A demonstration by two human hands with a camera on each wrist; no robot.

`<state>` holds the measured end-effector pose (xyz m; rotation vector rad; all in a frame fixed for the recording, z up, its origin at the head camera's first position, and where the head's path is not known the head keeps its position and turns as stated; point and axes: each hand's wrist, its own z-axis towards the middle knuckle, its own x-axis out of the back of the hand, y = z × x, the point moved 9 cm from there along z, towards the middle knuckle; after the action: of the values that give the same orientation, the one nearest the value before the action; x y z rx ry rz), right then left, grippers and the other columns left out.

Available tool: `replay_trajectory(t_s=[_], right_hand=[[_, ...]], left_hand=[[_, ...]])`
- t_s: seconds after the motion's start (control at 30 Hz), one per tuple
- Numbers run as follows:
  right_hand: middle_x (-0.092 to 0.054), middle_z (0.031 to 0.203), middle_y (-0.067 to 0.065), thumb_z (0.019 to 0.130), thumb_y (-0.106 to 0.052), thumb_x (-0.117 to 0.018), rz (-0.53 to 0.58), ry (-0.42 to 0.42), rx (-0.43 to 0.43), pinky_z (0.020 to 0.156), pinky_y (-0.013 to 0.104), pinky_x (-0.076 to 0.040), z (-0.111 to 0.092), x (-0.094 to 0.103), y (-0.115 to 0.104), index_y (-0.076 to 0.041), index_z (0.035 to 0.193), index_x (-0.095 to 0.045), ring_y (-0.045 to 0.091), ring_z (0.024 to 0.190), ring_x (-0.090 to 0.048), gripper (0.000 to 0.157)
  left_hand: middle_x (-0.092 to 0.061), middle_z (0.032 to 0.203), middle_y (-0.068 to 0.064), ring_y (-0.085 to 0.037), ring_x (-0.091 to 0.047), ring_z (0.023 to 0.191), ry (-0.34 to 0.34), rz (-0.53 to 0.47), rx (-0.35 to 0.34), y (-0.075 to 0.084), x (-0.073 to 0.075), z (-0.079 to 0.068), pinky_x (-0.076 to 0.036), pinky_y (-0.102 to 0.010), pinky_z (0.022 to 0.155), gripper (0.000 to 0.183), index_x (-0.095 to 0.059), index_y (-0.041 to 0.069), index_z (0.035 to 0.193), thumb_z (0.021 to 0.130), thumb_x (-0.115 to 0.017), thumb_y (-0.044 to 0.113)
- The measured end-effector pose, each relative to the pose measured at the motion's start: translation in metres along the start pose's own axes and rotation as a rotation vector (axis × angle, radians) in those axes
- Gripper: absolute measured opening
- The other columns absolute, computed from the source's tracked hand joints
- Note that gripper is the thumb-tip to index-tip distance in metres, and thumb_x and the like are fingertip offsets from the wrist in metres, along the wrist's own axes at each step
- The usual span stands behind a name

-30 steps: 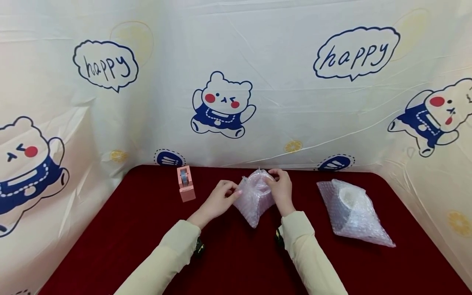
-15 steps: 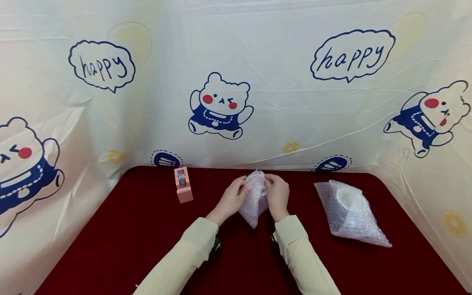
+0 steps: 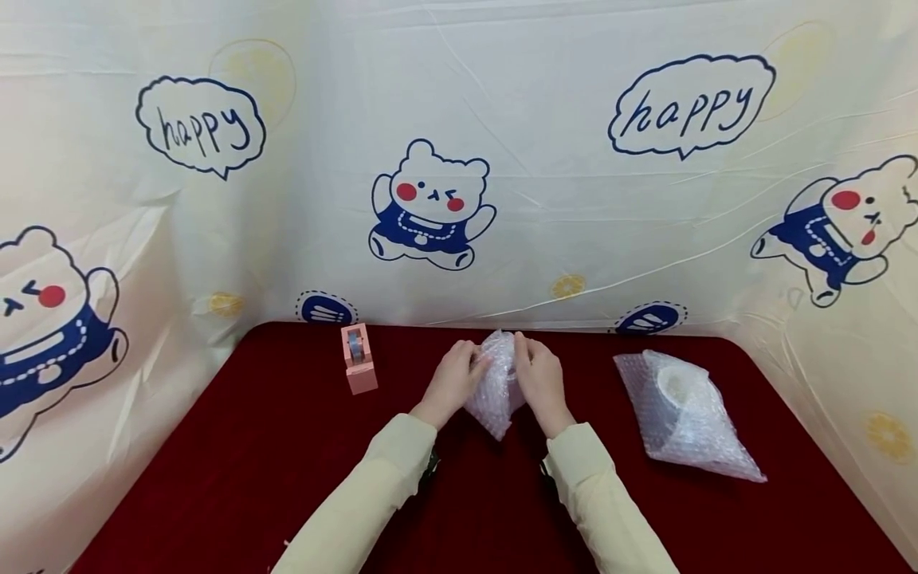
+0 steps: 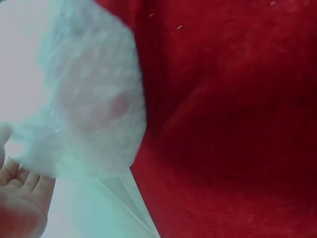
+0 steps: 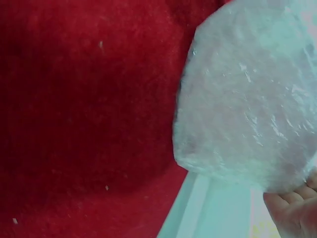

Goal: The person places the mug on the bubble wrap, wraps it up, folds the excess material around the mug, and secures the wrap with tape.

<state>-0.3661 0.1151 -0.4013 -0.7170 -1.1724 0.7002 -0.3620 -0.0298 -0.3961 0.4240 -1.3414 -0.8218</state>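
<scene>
A bundle of bubble wrap [image 3: 493, 399] sits between both hands near the back of the table, its pointed corner toward the person. Something pale shows at its right side, too covered to identify. My left hand [image 3: 452, 379] grips the bundle's left side with curled fingers and the thumb against the wrap. On the other side, my right hand [image 3: 541, 383] holds the right edge near the top. In the left wrist view the wrap [image 4: 99, 94] is blurred, with fingers at its lower edge. The right wrist view has the wrap [image 5: 237, 109] close up, fingertips at its lower right.
A pink tape dispenser [image 3: 360, 359] with a blue roll stands left of the hands. To the right lies another bubble-wrapped bundle [image 3: 688, 422] with a white round rim inside. Dark red cloth [image 3: 488, 510] covers the table, and a printed curtain [image 3: 545, 199] rises behind it.
The left hand has moved right and closer to the right hand, folding the wrap's left flap over the bundle. The round opening seen earlier at the top is now covered.
</scene>
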Motion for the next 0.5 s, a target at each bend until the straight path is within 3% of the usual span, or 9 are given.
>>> replay_trajectory(t_s=[0.23, 0.37, 0.5], right_hand=[[-0.046, 0.133, 0.024, 0.082, -0.057, -0.065, -0.145, -0.192, 0.019, 0.093, 0.048, -0.048, -0.002, -0.015, -0.004, 0.008, 0.132, -0.042, 0.038, 0.114, -0.055, 0.085], [-0.044, 0.133, 0.023, 0.075, -0.058, -0.072, -0.159, -0.219, 0.014, 0.091, 0.047, -0.049, -0.003, -0.017, -0.005, 0.007, 0.133, -0.038, 0.037, 0.113, -0.054, 0.094], [-0.045, 0.131, 0.023, 0.076, -0.054, -0.074, -0.147, -0.223, 0.013, 0.091, 0.047, -0.049, -0.002, -0.016, -0.007, 0.006, 0.133, -0.039, 0.036, 0.112, -0.054, 0.090]], left_hand=[[-0.064, 0.104, -0.013, -0.025, -0.064, 0.098, -0.045, -0.072, 0.074, -0.005, 0.006, 0.014, -0.054, -0.034, 0.084, 0.019, -0.065, 0.003, 0.098, 0.088, -0.069, 0.019], [-0.069, 0.105, -0.011, -0.023, -0.067, 0.097, -0.055, -0.140, 0.154, -0.013, 0.008, 0.017, -0.055, -0.032, 0.081, 0.021, -0.069, 0.006, 0.097, 0.084, -0.073, 0.022], [-0.070, 0.107, -0.011, -0.023, -0.065, 0.098, -0.063, -0.133, 0.173, -0.015, 0.009, 0.018, -0.054, -0.034, 0.082, 0.022, -0.072, 0.006, 0.098, 0.085, -0.072, 0.024]])
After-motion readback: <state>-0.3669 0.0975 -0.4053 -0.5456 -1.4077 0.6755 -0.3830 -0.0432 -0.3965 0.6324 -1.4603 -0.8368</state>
